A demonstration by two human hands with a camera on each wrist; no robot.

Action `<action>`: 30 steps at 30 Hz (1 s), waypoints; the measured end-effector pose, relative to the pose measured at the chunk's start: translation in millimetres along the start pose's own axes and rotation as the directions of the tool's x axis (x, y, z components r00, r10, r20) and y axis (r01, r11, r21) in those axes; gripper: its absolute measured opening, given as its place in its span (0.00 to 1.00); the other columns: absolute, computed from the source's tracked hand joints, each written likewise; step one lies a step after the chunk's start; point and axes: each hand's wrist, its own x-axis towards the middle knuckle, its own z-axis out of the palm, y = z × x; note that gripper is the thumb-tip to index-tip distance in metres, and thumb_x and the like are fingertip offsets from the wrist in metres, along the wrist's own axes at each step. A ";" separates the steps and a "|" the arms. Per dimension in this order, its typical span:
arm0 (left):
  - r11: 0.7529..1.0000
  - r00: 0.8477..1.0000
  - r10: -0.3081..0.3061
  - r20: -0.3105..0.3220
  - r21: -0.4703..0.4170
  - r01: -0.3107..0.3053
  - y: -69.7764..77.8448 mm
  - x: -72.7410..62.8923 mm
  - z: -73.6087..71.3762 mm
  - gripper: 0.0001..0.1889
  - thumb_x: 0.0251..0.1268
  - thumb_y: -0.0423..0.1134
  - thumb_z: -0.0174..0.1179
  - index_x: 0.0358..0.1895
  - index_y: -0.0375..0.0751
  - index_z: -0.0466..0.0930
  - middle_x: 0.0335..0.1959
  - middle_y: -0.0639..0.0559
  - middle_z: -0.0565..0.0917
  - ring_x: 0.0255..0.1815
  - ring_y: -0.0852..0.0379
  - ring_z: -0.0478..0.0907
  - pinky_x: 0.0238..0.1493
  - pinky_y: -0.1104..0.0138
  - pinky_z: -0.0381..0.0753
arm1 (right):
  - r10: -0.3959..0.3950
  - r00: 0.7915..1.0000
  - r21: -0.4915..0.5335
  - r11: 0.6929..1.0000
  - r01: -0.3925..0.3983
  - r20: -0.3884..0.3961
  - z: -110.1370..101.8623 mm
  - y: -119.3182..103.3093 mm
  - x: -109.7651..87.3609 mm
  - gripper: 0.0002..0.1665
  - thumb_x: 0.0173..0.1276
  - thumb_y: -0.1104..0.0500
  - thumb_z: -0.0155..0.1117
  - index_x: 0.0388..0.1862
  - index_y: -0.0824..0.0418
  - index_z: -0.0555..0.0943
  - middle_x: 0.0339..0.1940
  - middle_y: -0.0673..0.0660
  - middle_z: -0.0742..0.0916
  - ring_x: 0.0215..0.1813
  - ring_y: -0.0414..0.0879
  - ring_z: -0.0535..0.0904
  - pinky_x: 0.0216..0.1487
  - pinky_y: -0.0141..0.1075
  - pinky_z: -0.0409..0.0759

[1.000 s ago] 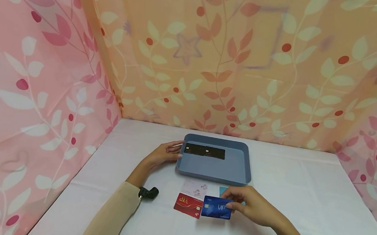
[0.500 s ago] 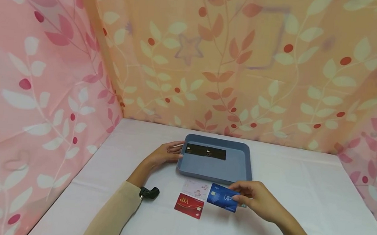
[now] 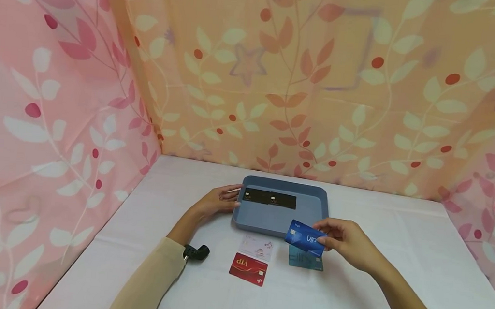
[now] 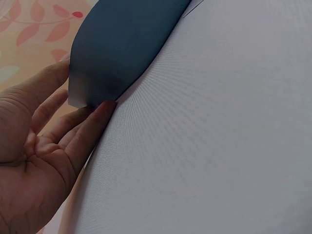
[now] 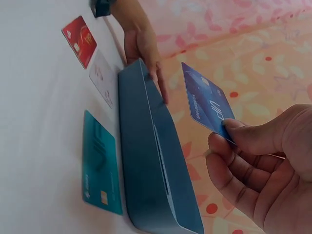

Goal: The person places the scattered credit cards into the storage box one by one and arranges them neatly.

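My right hand (image 3: 347,242) pinches a blue VIP card (image 3: 304,236) by its right end, thumb on the printed face, above the front edge of a blue-grey tray (image 3: 264,223). The right wrist view shows the same blue card (image 5: 204,100) held up off the table. At the tray's left side rests my left hand (image 3: 217,201); in the left wrist view its fingers (image 4: 97,124) touch the tray wall (image 4: 117,48). Two black VIP cards (image 3: 283,201) lie end to end along the tray's back left. Beneath the held card, a teal card (image 3: 306,260) lies on the table, partly covered.
A red VIP card (image 3: 248,269) and a pale pink-white card (image 3: 256,248) lie on the white tablecloth (image 3: 201,296) before the tray. Patterned cloth walls (image 3: 251,101) close off the back and sides.
The right hand has carried the blue card from beside the red card up and rightward to the tray's front edge, uncovering more of the teal card. The left hand stays at the tray.
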 end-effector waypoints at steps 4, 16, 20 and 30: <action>1.000 1.000 0.000 -0.002 0.002 0.000 0.1 0.1 -0.8 0.37 0.66 0.30 0.68 0.77 0.43 0.65 0.76 0.43 0.67 0.76 0.49 0.64 0.61 0.59 0.79 | 0.011 1.000 -0.019 1.000 -0.011 -0.008 -11.0 0.5 8.5 0.15 0.70 0.65 0.68 0.55 0.65 0.83 0.41 0.57 0.87 0.36 0.50 0.85 0.37 0.36 0.87; 1.000 1.000 0.005 -0.004 -0.017 -0.005 -0.8 -0.1 0.1 0.36 0.66 0.28 0.67 0.77 0.44 0.66 0.76 0.43 0.67 0.76 0.49 0.65 0.61 0.59 0.80 | 0.012 0.998 -0.053 0.998 -0.015 -0.056 -33.8 13.1 40.0 0.15 0.70 0.68 0.67 0.55 0.68 0.84 0.44 0.62 0.86 0.35 0.51 0.85 0.37 0.38 0.88; 1.000 1.000 0.006 -0.008 -0.011 -0.006 -1.4 0.0 -0.1 0.36 0.65 0.29 0.68 0.76 0.45 0.67 0.76 0.43 0.67 0.76 0.49 0.64 0.61 0.59 0.79 | 0.032 0.996 -0.073 0.997 -0.038 -0.081 -40.6 16.1 49.4 0.15 0.70 0.68 0.66 0.55 0.69 0.84 0.43 0.64 0.86 0.35 0.56 0.85 0.37 0.37 0.87; 1.000 1.000 0.001 -0.013 -0.028 -0.001 -0.9 -0.5 -0.1 0.36 0.65 0.28 0.67 0.76 0.45 0.68 0.76 0.43 0.68 0.76 0.49 0.66 0.60 0.59 0.80 | 0.056 0.995 -0.131 0.989 -0.067 -0.087 -51.6 21.3 68.9 0.15 0.71 0.68 0.64 0.55 0.68 0.85 0.41 0.64 0.85 0.32 0.52 0.83 0.38 0.41 0.88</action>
